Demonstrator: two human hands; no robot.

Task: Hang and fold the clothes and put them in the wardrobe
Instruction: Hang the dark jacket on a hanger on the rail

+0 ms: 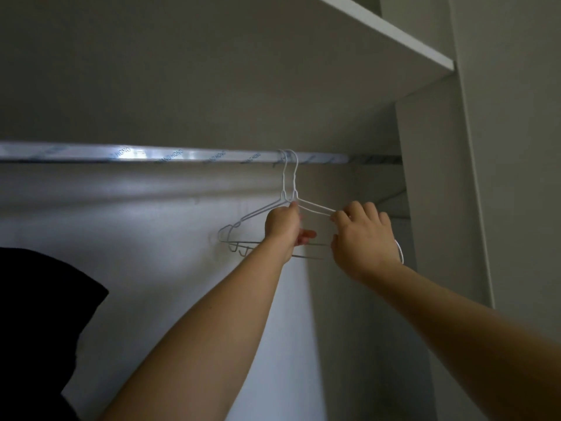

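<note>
Two thin white wire hangers [255, 214] hang side by side by their hooks on the silver wardrobe rail [127, 154], near its right end. My left hand [283, 227] grips the hangers just under the necks, fingers curled round the wires. My right hand [362, 238] pinches the right shoulder wire of a hanger between thumb and fingers. No garment is on either hanger. A dark piece of clothing [39, 323] shows at the lower left edge.
A white shelf [394, 34] runs above the rail. The wardrobe's right side panel [437, 177] stands close to my right hand. The pale back wall [151, 238] lies behind the hangers, and the rail carries nothing to their left.
</note>
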